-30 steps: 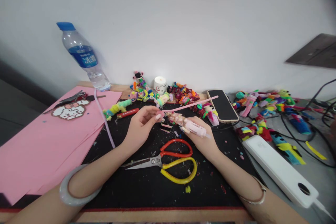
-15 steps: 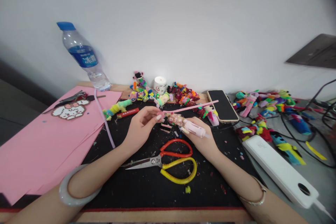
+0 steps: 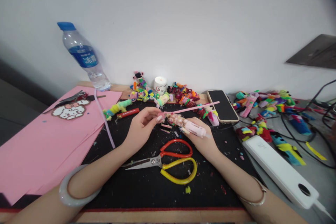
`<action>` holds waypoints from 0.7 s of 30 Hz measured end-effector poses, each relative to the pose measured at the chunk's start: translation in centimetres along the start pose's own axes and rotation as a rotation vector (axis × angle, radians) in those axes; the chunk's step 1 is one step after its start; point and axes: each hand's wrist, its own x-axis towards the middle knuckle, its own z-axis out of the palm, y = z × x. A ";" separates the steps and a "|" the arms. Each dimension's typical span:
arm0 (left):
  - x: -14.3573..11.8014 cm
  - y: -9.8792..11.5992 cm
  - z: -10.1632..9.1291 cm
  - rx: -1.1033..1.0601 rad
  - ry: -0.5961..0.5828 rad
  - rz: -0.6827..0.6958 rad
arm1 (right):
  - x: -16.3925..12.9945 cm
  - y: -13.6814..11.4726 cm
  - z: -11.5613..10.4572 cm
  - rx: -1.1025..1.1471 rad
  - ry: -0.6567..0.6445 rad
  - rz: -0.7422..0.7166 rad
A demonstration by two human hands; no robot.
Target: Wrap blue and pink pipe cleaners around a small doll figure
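Note:
Between the thumb and fingers of my left hand [image 3: 143,127] is pinched one end of a pink pipe cleaner [image 3: 195,107], whose free length slants up to the right. My right hand [image 3: 204,143] is closed around a pale pink, decorated glue gun [image 3: 194,128], with a clear glue stick poking out of its back end. The gun's front points at my left fingertips; whether its tip touches the pipe cleaner is hidden. Below both hands, scissors [image 3: 168,162] with one red and one yellow handle lie partly open on the black mat [image 3: 126,192].
Pink sheets [image 3: 52,140] lie at left, with a water bottle [image 3: 84,56] behind. A lilac pipe cleaner [image 3: 103,119] crosses their edge. Pipe-cleaner figures [image 3: 262,101], a white candle cup [image 3: 160,84], a phone [image 3: 223,105] and a white power strip [image 3: 280,171] surround the mat.
Almost nothing differs. The free end of the pink pipe cleaner has shifted very slightly right and down; both hands keep their places.

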 end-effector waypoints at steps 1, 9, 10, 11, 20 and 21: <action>0.0 0.0 0.0 0.002 -0.003 0.003 | 0.0 0.0 0.0 -0.002 -0.004 0.001; 0.0 0.1 0.0 0.028 -0.004 0.011 | 0.1 0.0 -0.1 0.007 -0.025 0.002; 0.0 0.1 0.0 0.032 -0.005 0.014 | 0.1 0.0 -0.1 0.008 -0.025 0.003; 0.0 0.1 0.0 0.036 -0.006 0.017 | 0.1 0.0 -0.1 0.009 -0.025 0.004; -0.1 0.0 0.0 0.067 -0.002 0.035 | 0.1 -0.3 -0.1 -0.005 -0.019 -0.002; -0.1 0.0 0.0 0.074 0.002 0.041 | 0.1 -0.3 -0.1 -0.006 -0.018 -0.004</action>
